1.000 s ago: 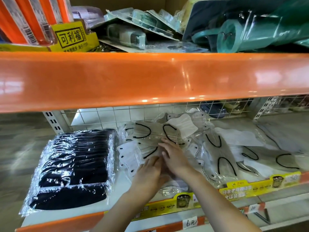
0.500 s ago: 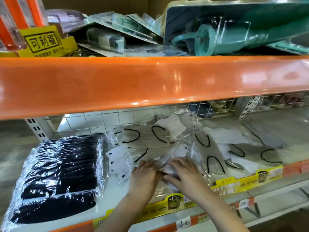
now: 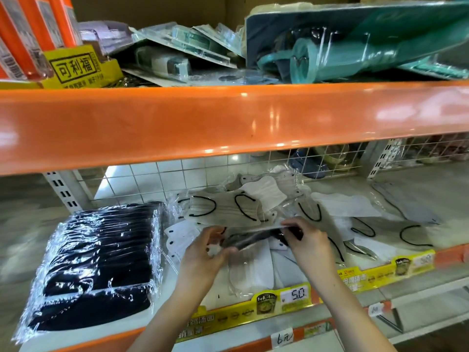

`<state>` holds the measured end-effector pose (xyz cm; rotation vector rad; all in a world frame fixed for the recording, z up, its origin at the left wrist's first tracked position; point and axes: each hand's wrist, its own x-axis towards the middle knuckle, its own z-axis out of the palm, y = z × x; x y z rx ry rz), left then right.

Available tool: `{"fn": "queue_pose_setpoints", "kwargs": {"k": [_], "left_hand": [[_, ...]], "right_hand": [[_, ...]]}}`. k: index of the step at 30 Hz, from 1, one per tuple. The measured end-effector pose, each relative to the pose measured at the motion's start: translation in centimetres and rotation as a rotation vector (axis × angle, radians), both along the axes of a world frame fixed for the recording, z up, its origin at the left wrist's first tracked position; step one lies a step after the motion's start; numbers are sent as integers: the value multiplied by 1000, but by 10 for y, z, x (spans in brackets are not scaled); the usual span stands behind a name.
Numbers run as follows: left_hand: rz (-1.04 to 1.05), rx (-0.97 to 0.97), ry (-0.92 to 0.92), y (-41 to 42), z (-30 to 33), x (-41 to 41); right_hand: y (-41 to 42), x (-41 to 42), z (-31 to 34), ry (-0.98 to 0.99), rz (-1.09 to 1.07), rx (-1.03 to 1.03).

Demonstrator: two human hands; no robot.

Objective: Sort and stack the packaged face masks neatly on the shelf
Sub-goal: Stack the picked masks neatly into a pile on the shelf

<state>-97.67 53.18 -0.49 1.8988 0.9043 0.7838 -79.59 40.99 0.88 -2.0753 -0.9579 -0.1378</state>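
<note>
A loose heap of clear-wrapped white and grey face masks (image 3: pixel 228 207) with black ear loops lies across the middle of the lower shelf (image 3: pixel 83 334). A neat stack of wrapped black masks (image 3: pixel 101 260) sits at the left. My left hand (image 3: pixel 200 257) and my right hand (image 3: pixel 309 240) hold the two ends of a packaged dark mask (image 3: pixel 253 238), lifted a little above the heap's front. Each hand pinches its end with curled fingers. More white masks (image 3: pixel 253 268) lie under the held pack.
An orange beam (image 3: pixel 228 123) of the upper shelf hangs just above the working space. On that shelf lie blister packs, a yellow box (image 3: pixel 76 67) and teal packaged goods (image 3: pixel 355 41). A wire grid (image 3: pixel 177 174) backs the lower shelf. Yellow price strips (image 3: pixel 294 295) line its front edge.
My hands were pressing flat into the heap; now they have drawn a dark packaged mask out and lifted it, one hand at each end. The view has shifted slightly.
</note>
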Motion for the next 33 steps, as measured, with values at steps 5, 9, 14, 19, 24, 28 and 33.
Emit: {"fn": "queue_pose_setpoints", "kwargs": {"k": [5,9,14,19,24,28,33], "left_hand": [[112,-122,-149,-4,-4,-4],[29,-148,-77,-10,-8,1],[-29,-269,-163,-13,4,5],[102,-686,-438,-4,19,-3],[225,-838,-574,3,13,-12],[222,-890,-683,2,11,-21],[307,-595,-570,4,9,-45]], "right_hand": [[4,4,8,-12,-54,135],[10,-3,14,400,88,244],[14,-8,8,530,292,-11],[23,-22,-8,348,356,-187],[26,-48,-15,-364,209,-46],[29,-80,-16,-499,468,-176],[47,-92,-33,-407,485,-134]]}}
